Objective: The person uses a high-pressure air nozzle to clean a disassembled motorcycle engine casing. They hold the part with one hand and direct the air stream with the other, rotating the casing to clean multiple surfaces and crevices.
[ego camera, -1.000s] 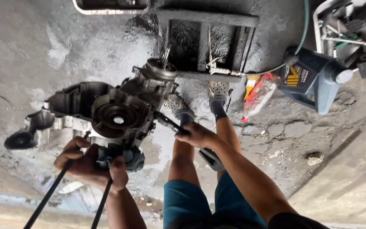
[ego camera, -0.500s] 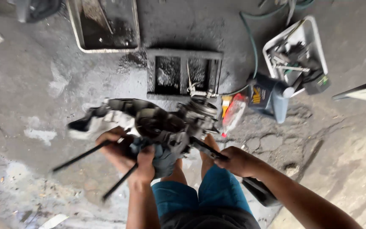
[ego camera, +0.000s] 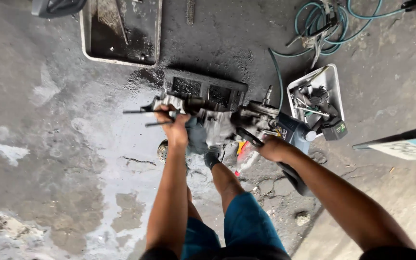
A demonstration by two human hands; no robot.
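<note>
I hold a greasy metal engine block (ego camera: 217, 123) up in front of my legs, over a wet, oily concrete floor. My left hand (ego camera: 175, 130) grips its left end, where two thin black rods (ego camera: 143, 118) stick out to the left. My right hand (ego camera: 271, 147) is closed on a dark lever-like part at the block's right side, next to a round pulley (ego camera: 262, 109). My shoes and blue shorts show below the block.
A dark block stand (ego camera: 203, 89) lies behind the engine. A dirty metal tray (ego camera: 121, 31) sits at top left, a white tray of tools (ego camera: 316, 94) and a dark oil can (ego camera: 292, 130) at right, a green hose (ego camera: 323, 24) at top right.
The engine block has turned and swung so its rods now point left instead of down toward me. The view has risen, showing more floor, the tool tray and the hose.
</note>
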